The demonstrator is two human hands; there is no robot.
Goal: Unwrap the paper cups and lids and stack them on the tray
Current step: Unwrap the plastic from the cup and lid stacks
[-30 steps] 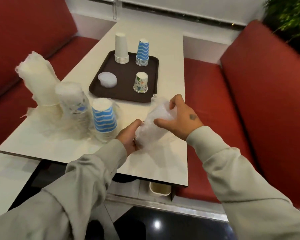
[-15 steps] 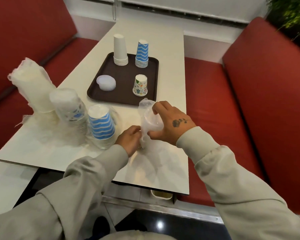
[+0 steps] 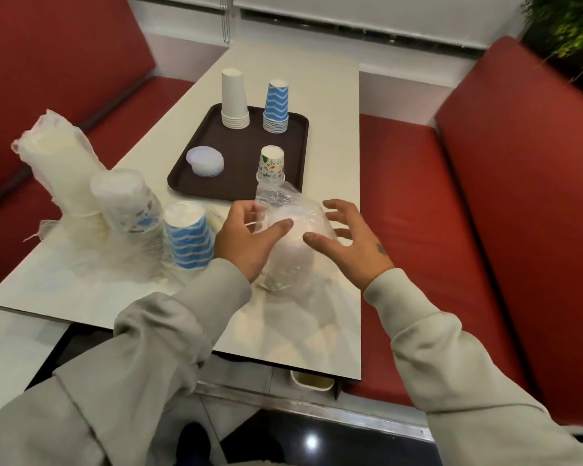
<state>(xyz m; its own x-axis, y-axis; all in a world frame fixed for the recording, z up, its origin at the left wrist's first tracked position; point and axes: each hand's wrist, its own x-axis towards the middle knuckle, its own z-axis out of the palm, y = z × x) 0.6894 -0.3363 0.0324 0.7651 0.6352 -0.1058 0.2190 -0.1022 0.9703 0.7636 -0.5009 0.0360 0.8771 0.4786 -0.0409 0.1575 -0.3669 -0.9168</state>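
Left hand grips the wrapped pack from its left side, with the thumb laid across the front of the clear plastic and the fingers curled at the back edge. Right hand is open with fingers spread and off the pack, only the thumb touching its right side. Pack stands upright on the table near the front right edge, between the 2 hands and just in front of the tray. Its contents are white and blurred, look like stacked lids but can't tell for sure. Loose crumpled plastic sticks up at its top. Tray is dark brown, mid-table, holding 4 things: white cup stack at back left and blue zigzag cup stack at back right, both upside down and apart; 1 floral cup upside down at front right; low pile of clear lids at front left. Left of the hands, 3 packs in plastic stand in a row on the table: blue striped cups just beside the left hand, printed cups leaning left next to them, tall white cups furthest left, tilted, wrap ragged at the top. Plastic is bunched round their bases. Both arms are in grey sleeves. Red bench seats on both sides of the table, green plant in the top right corner.
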